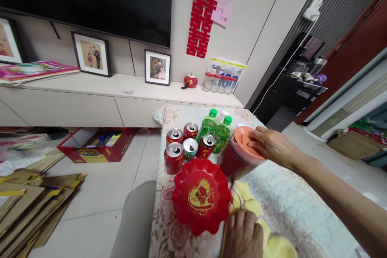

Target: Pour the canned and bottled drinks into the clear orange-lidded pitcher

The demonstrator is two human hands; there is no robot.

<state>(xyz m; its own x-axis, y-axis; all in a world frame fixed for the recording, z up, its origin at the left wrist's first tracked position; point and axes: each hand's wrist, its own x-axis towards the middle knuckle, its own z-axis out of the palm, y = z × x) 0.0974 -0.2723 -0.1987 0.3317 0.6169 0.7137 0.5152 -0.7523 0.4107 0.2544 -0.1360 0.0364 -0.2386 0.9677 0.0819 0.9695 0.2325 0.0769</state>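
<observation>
My right hand [266,143] grips an orange lid-like disc [243,139] at the mouth of a dark red container [234,161], thumb and fingers closed on its edge. At the bottom, my left hand [244,234] is bent over a yellow cloth [246,199] with purple trim; its fingertips are hidden below the knuckles. Left of that hand, close by, is a red scalloped plate [201,197] with a gold heart print. Behind the plate stand several opened drink cans [174,157] and two green-capped bottles [208,125], beside the container.
A flowered cloth covers the table [177,234]. Ahead runs a white TV cabinet [136,90] with framed photos [157,67], a red pot [190,81] and lidded jars [219,83]. Flattened cardboard [33,205] and a red box [96,145] lie on the floor at left.
</observation>
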